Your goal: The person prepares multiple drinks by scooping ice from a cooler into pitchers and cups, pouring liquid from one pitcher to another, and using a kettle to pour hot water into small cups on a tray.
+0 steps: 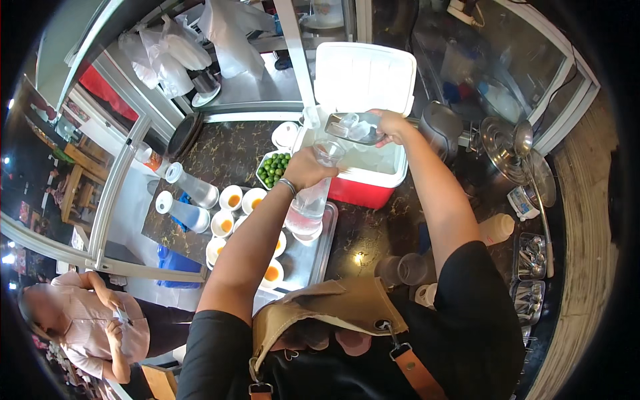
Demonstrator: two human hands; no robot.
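Note:
My left hand (pixel 311 169) grips the neck of a clear carafe (pixel 306 205) that holds clear liquid. Its open mouth sits at the near-left rim of a red and white cooler box (pixel 364 191). Over the cooler, my right hand (pixel 392 129) holds a shallow scoop or small tray (pixel 340 131) by its right end. Pieces of ice (pixel 359 129) lie in it, tilted slightly above and beside the carafe's mouth. Behind, the white cooler lid (pixel 365 75) stands raised. More ice and cloudy water appear inside the box, partly hidden by the scoop.
White bowls of orange-brown sauce (pixel 233 201) stand on and beside a metal tray (pixel 320 250). Green limes (pixel 274 167) fill a container. Two capped carafes (pixel 192 186) stand at left. Metal pots (pixel 492 150) and cutlery baskets (pixel 531 255) line the right. A person (pixel 107 320) stands beyond the glass frame.

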